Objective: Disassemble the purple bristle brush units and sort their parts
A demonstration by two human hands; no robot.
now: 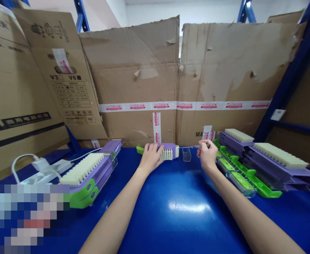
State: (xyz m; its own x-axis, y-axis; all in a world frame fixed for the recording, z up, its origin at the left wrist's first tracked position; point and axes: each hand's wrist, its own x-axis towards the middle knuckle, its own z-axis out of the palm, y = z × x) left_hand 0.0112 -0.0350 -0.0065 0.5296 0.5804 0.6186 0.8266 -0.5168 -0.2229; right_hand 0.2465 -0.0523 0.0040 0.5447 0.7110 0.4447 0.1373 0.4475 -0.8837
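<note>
My left hand point(151, 155) lies over a purple brush unit point(168, 146) with a green end and pale bristles, fingers wrapped on its top and side, holding it on the table. In my closed right hand point(207, 155) is a thin screwdriver point(189, 146), its metal shaft held level and pointing left at the unit's white end cap point(177, 151). Whether the tip touches the cap is too small to tell. Just below the shaft stands a small clear plastic box point(186, 155). Its contents do not show clearly.
More purple and green brush units stand at left point(91, 176) and at right point(274, 165), beside clear-and-green strips point(234, 173). A white power strip point(51, 169) with cables lies at left. Cardboard sheets point(139, 81) wall off the back of the blue table point(171, 225).
</note>
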